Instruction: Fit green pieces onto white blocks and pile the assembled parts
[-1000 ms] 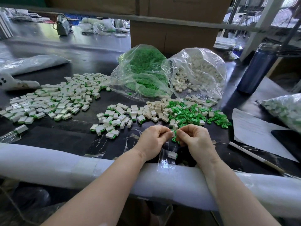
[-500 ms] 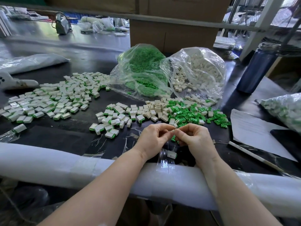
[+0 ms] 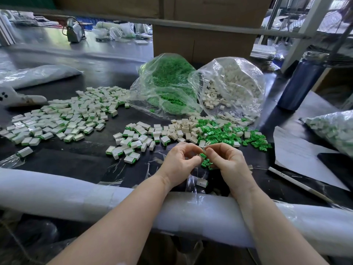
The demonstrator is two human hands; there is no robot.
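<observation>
Two curled hands [image 3: 206, 161] around green pieces [image 3: 205, 161]

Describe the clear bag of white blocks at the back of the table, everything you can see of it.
The bag of white blocks is thin, crinkled, glossy clear plastic, bulging and slumped on the dark table. It lies on its side with its mouth toward the person, and off-white rectangular blocks, some showing a slot, spill from it onto the table. Its left side presses against the bag of green pieces. A dark blue bottle stands to its right, apart. Neither hand touches it.
</observation>
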